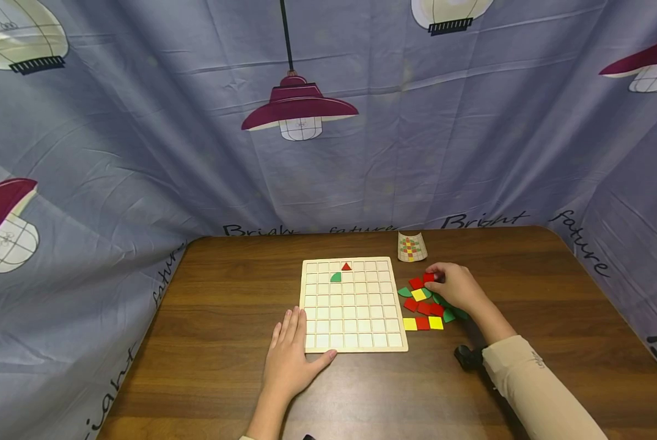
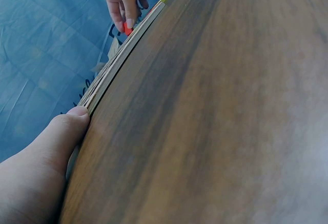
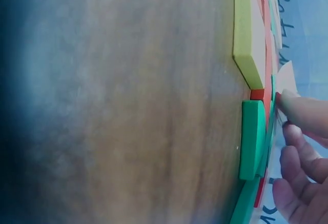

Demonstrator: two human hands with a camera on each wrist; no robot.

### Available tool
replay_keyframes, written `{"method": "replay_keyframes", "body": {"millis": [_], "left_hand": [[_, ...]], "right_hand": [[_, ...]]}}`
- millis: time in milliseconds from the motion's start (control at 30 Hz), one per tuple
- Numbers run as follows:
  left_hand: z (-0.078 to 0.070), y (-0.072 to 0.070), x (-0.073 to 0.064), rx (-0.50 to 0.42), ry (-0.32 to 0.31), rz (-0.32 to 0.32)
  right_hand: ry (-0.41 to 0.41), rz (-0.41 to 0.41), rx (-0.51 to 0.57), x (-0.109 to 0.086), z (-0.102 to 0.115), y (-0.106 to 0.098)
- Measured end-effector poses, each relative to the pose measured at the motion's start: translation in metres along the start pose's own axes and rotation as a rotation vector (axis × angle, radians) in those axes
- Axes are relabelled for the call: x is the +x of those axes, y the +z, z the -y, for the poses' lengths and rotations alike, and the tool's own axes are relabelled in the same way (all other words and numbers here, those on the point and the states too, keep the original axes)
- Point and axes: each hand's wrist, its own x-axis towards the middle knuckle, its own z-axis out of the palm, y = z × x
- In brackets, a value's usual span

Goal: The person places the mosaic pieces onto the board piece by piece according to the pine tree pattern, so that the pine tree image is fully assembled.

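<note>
**Left hand on the grid board, right hand pinching a red piece**

So, nearest on the brown table (image 1: 223, 342) is the left hand (image 1: 288, 363), fingers straight along the left edge of the wooden grid board (image 1: 350, 313), thumb touching its near edge. Just right of the board there's a row: yellow square (image 1: 410, 324), red square (image 1: 422, 323), another yellow one. Behind those it's a jumble of red, green and yellow bits. The right hand (image 1: 459, 290), well apart from the left, has a red piece (image 1: 428, 277) between thumb and finger over the pile's far right. On the board, a green quarter-round (image 1: 336, 277) sits in the second-farthest row, a red triangle (image 1: 346, 266) in the farthest, one column right. Beyond: a colored pattern card (image 1: 412, 249), then the curtain (image 1: 361, 177).
</note>
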Motion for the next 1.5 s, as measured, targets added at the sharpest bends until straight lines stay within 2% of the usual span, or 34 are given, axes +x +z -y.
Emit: {"method": "replay_keyframes", "body": {"millis": [233,467,800,967,1267,1500], "left_hand": [[0.001,0.001,0.000,0.006,0.000,0.001],[0.002,0.002,0.000,0.005,0.003,-0.007],[0.001,0.002,0.001,0.001,-0.005,0.001],[0.000,0.001,0.001,0.000,-0.002,0.002],[0.000,0.000,0.001,0.009,-0.001,0.001],[0.000,0.000,0.000,0.003,-0.001,-0.005]], "right_hand": [[-0.018,-0.010,-0.011,0.001,0.016,0.002],[-0.042,-0.013,0.030,0.010,0.048,0.011],[-0.052,0.035,0.118,0.029,0.104,0.038],[-0.055,0.034,0.098,0.039,0.123,0.055],[-0.029,0.048,0.105,0.046,0.134,0.079],[-0.016,0.066,0.114,0.048,0.135,0.087]]}}
